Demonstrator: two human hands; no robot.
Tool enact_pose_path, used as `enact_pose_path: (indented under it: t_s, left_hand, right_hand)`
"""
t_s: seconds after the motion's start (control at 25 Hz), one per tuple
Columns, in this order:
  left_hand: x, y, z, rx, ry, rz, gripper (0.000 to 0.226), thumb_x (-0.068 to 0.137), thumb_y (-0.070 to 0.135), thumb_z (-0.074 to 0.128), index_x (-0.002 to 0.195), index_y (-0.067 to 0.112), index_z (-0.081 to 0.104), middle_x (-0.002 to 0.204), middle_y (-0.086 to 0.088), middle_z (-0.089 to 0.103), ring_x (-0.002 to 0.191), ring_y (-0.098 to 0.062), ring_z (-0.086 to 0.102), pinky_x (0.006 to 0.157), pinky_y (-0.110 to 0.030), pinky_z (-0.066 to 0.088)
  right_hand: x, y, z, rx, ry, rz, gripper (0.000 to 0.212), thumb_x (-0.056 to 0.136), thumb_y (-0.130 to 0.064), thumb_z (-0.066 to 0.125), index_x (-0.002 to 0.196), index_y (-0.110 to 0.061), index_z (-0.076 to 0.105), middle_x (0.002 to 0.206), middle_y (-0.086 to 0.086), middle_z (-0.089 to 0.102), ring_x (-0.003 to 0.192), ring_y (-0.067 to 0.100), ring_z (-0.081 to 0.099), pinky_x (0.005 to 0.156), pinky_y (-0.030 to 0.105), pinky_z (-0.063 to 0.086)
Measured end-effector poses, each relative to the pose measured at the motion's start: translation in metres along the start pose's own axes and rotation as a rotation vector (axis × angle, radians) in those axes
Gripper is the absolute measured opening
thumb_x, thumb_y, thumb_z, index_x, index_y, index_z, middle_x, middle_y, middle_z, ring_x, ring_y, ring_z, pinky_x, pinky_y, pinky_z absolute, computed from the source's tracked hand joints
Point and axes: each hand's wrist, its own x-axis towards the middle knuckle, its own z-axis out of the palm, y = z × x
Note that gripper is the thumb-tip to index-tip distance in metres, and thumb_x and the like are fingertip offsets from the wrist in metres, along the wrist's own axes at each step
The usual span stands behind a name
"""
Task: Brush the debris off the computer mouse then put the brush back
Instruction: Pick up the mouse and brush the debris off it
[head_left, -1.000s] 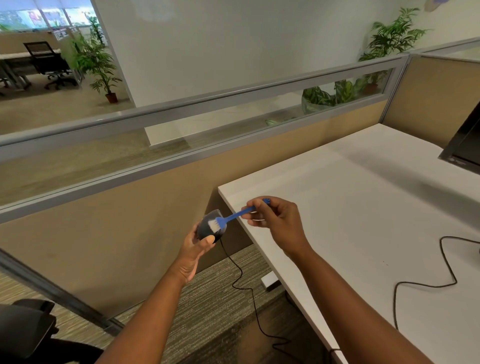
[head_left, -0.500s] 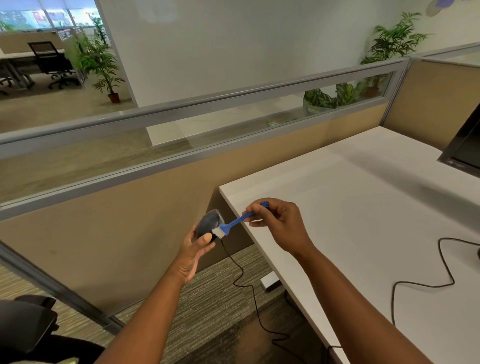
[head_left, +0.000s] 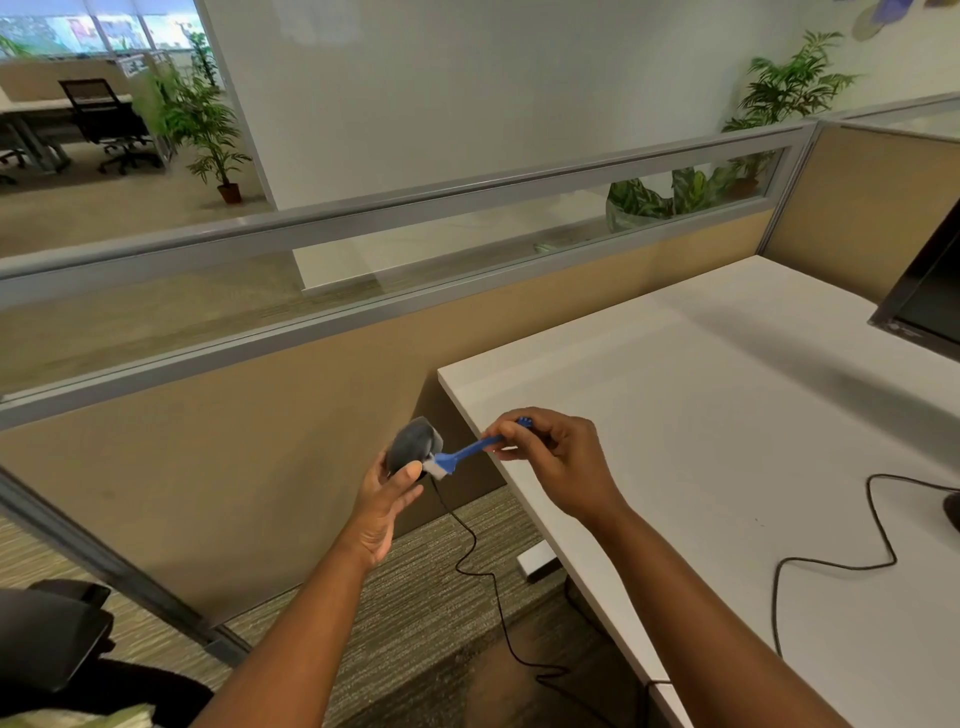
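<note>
My left hand (head_left: 383, 506) grips the computer mouse (head_left: 413, 445) off the bench (head_left: 727, 426) edge, above carpet. My right hand's (head_left: 553, 457) fingers (head_left: 511, 435) pinch the brush (head_left: 467, 451), bristles touching the mouse. Its cable (head_left: 483, 566) dangles below, a monitor (head_left: 930, 291) far right.

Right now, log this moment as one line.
step: brushing | left hand: holds mouse off desk | right hand: holds brush, bristles on mouse

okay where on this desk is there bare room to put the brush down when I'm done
The white desk is bare from its left edge by the right hand back to the partition. It is more crowded at the right: the monitor at the far right, and the black cable snaking across the near part.
</note>
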Motion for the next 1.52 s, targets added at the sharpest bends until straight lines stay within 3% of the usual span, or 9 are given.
enact_pose_path:
  t_s: [0.2, 0.4, 0.64, 0.84, 1.04, 1.24, 1.32, 1.4, 1.52]
  left_hand:
    - [0.0, -0.002, 0.001, 0.026, -0.01, 0.006, 0.122, 0.019, 0.063, 0.084, 0.123, 0.017, 0.041, 0.119, 0.001, 0.052, 0.108, -0.012, 0.052, 0.096, -0.042, 0.041]
    - [-0.001, -0.002, 0.001, 0.062, -0.009, 0.033, 0.131, 0.018, 0.063, 0.085, 0.13, 0.014, 0.037, 0.12, -0.002, 0.05, 0.113, -0.02, 0.05, 0.099, -0.041, 0.039]
    - [0.0, 0.002, -0.003, 0.077, -0.18, 0.0, 0.113, 0.023, 0.055, 0.088, 0.123, 0.023, 0.044, 0.123, 0.001, 0.05, 0.109, -0.012, 0.056, 0.095, -0.041, 0.044]
    - [0.002, 0.0, -0.004, 0.178, -0.239, -0.006, 0.125, 0.024, 0.058, 0.086, 0.132, 0.018, 0.037, 0.13, -0.006, 0.045, 0.118, -0.02, 0.048, 0.096, -0.039, 0.044]
    - [0.006, -0.005, -0.013, 0.28, -0.145, 0.059, 0.124, 0.023, 0.053, 0.088, 0.13, 0.019, 0.035, 0.128, -0.007, 0.045, 0.111, -0.014, 0.051, 0.079, -0.016, 0.049]
    - [0.009, -0.008, -0.013, 0.76, -0.008, 0.317, 0.114, 0.041, 0.044, 0.084, 0.135, 0.022, 0.025, 0.134, 0.005, 0.029, 0.127, -0.012, 0.032, 0.099, -0.02, 0.028]
    - [0.009, -0.008, -0.011, 0.889, 0.016, 0.401, 0.12, 0.042, 0.045, 0.086, 0.139, 0.018, 0.02, 0.14, 0.001, 0.027, 0.13, -0.015, 0.029, 0.106, -0.031, 0.029]
    - [0.007, -0.007, -0.011, 1.001, 0.035, 0.458, 0.125, 0.044, 0.045, 0.088, 0.142, 0.015, 0.016, 0.147, -0.004, 0.023, 0.135, -0.021, 0.024, 0.111, -0.046, 0.025]
    - [0.004, -0.006, -0.011, 1.124, 0.036, 0.525, 0.126, 0.046, 0.048, 0.086, 0.143, 0.015, 0.013, 0.151, -0.004, 0.017, 0.138, -0.017, 0.016, 0.113, -0.053, 0.015]
  right_hand:
    - [0.003, 0.0, -0.003, 0.031, 0.162, 0.044, 0.02, 0.088, -0.009, 0.052, 0.084, -0.023, 0.067, 0.086, 0.005, 0.07, 0.082, 0.01, 0.069, 0.068, 0.018, 0.055]
    - [0.0, 0.0, -0.009, -0.001, -0.019, 0.018, 0.02, 0.089, -0.009, 0.052, 0.085, -0.02, 0.068, 0.082, 0.002, 0.07, 0.08, 0.014, 0.069, 0.069, 0.021, 0.056]
    - [0.008, 0.01, -0.011, 0.057, 0.3, 0.127, 0.016, 0.089, -0.012, 0.052, 0.088, -0.017, 0.066, 0.092, 0.005, 0.069, 0.083, 0.006, 0.068, 0.068, 0.017, 0.055]
    - [0.01, 0.014, 0.001, 0.008, 0.182, 0.153, 0.016, 0.088, -0.011, 0.053, 0.089, -0.019, 0.068, 0.09, 0.003, 0.069, 0.083, 0.01, 0.068, 0.071, 0.018, 0.055]
    - [0.013, 0.005, -0.01, 0.109, 0.103, 0.135, 0.023, 0.091, -0.008, 0.046, 0.081, -0.015, 0.065, 0.081, 0.008, 0.067, 0.075, 0.011, 0.068, 0.068, 0.021, 0.056]
    - [0.015, 0.005, -0.009, 0.171, 0.135, 0.208, 0.02, 0.091, -0.01, 0.048, 0.083, -0.009, 0.067, 0.081, 0.011, 0.069, 0.072, 0.012, 0.069, 0.067, 0.021, 0.056]
    - [0.012, 0.009, -0.006, 0.125, 0.089, 0.258, 0.018, 0.089, -0.011, 0.052, 0.083, -0.008, 0.068, 0.083, 0.015, 0.07, 0.07, 0.012, 0.07, 0.064, 0.019, 0.056]
    - [0.011, 0.013, -0.005, 0.038, 0.179, 0.257, 0.016, 0.088, -0.012, 0.054, 0.084, -0.009, 0.068, 0.085, 0.014, 0.07, 0.072, 0.013, 0.07, 0.063, 0.017, 0.055]
    - [0.013, 0.013, -0.003, 0.048, 0.305, 0.232, 0.016, 0.088, -0.013, 0.054, 0.081, -0.016, 0.068, 0.082, 0.006, 0.07, 0.076, 0.012, 0.07, 0.063, 0.016, 0.055]
